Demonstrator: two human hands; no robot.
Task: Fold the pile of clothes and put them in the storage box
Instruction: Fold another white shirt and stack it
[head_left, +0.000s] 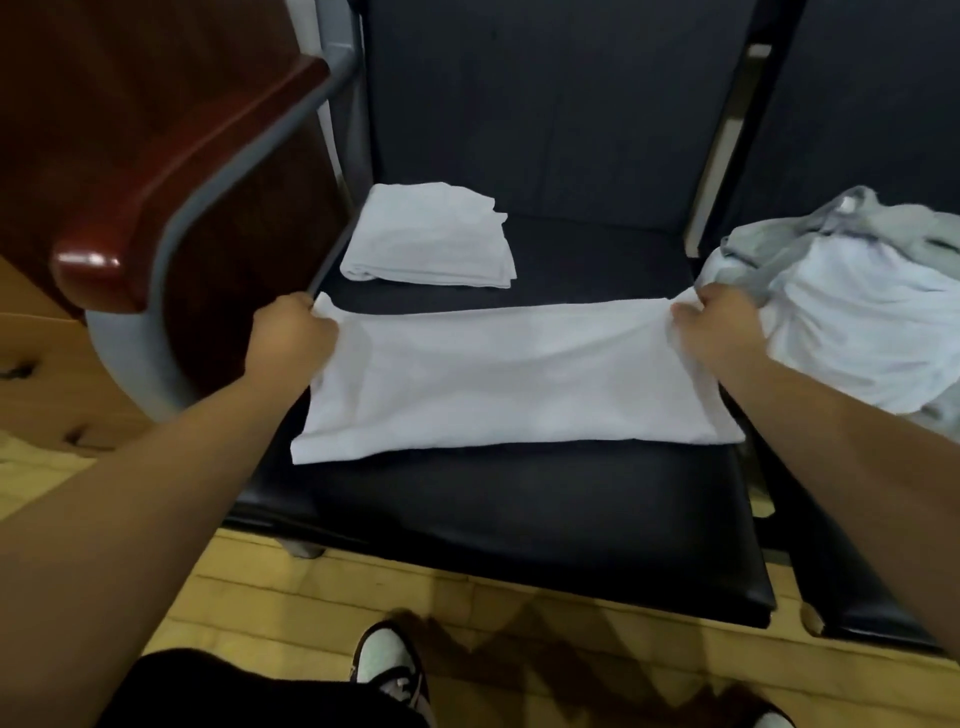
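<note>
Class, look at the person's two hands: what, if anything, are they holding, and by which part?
Both grip the white garment spread on the black seat: the left hand its far left corner, the right hand its far right corner.

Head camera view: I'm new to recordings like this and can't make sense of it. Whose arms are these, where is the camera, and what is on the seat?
No machine here: a person wears a wide-angle camera on the head, looking forward and down, so the two bare arms are their own. The left hand and right hand each grip one end of a white garment laid across a black seat as a long strip. Behind it on the same seat lies a folded white cloth. On the next seat to the right sits a loose pile of pale clothes, not yet folded. A wooden armrest is at the left; the person's shoe shows below.
</note>
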